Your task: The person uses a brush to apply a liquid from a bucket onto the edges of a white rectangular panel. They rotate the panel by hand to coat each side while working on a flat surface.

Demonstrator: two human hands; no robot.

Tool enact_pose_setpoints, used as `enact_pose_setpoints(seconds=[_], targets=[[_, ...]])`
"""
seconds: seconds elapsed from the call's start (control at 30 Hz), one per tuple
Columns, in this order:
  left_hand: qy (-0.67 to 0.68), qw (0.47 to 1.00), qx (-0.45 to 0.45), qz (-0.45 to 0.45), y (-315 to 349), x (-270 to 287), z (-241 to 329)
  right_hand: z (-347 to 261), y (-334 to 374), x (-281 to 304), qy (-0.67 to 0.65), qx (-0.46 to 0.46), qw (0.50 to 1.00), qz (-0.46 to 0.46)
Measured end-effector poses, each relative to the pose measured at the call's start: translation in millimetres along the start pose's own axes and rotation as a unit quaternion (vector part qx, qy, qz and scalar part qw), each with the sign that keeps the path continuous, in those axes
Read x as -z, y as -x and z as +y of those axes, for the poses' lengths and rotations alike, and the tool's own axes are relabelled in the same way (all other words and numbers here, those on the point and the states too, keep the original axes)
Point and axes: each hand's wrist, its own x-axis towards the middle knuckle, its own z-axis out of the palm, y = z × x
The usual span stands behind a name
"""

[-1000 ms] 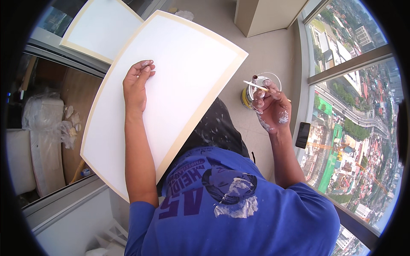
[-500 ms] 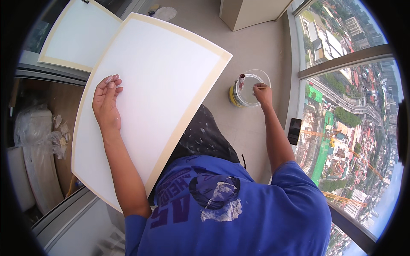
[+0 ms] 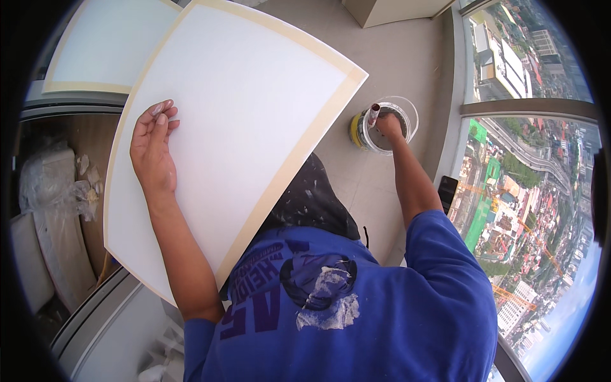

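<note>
A large white board (image 3: 235, 108) with a tan taped border leans across my legs. My left hand (image 3: 153, 146) is over its left part, palm turned inward and fingers loosely bent and apart; pale smears mark the fingertips, and nothing shows in the hand. To the right, my right hand (image 3: 391, 127) reaches down inside a round bucket (image 3: 358, 132) with a yellow patch and a clear hoop handle. Those fingers look curled, but their tips and whatever they hold are hidden. Beside them a dark reddish tool handle (image 3: 374, 112) sticks up from the bucket's rim.
A second taped white board (image 3: 108, 48) stands behind at upper left. Plastic-wrapped items (image 3: 54, 184) lie in an opening on the left. A black phone (image 3: 447, 191) rests on the ledge by the tall window at right. A pale cabinet (image 3: 394, 9) stands at the far end.
My right hand has gone from the bucket's rim, where it pinched something thin, down into the bucket. My left hand stays nearly still over the board. The view has shifted slightly.
</note>
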Motion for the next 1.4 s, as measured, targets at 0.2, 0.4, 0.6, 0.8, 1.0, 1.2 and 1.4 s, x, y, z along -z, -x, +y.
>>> enact_pose_setpoints(seconds=[0.2, 0.4, 0.6, 0.8, 1.0, 1.2, 1.4], targets=[[0.001, 1.000, 0.002, -0.005, -2.8, -3.6, -0.8, -22.2, 29.3, 21.6, -0.033, -0.004, 0.999, -0.024], [-0.010, 1.000, -0.002, -0.003, -3.6, -8.8, 2.2, -22.3, 90.6, 66.1, -0.248, 0.024, 0.968, 0.020], [0.009, 1.000, -0.014, -0.007, -2.8, -4.8, -5.4, 0.9, 155.1, 95.6, -0.363, 0.022, 0.930, 0.043], [0.019, 0.999, -0.024, -0.014, 0.8, -4.2, -2.3, 22.3, 189.1, 91.5, -0.255, 0.081, 0.959, 0.088], [0.028, 0.999, -0.034, -0.013, 3.2, -0.8, -1.3, 34.8, 206.3, 85.2, -0.120, 0.113, 0.980, 0.112], [0.034, 0.999, -0.034, -0.018, 7.2, 6.9, -4.7, 30.6, 210.6, 92.7, -0.099, 0.122, 0.979, 0.128], [0.040, 0.998, -0.037, -0.017, 10.4, 9.2, -2.3, 24.7, 196.9, 84.1, -0.332, 0.061, 0.930, 0.147]])
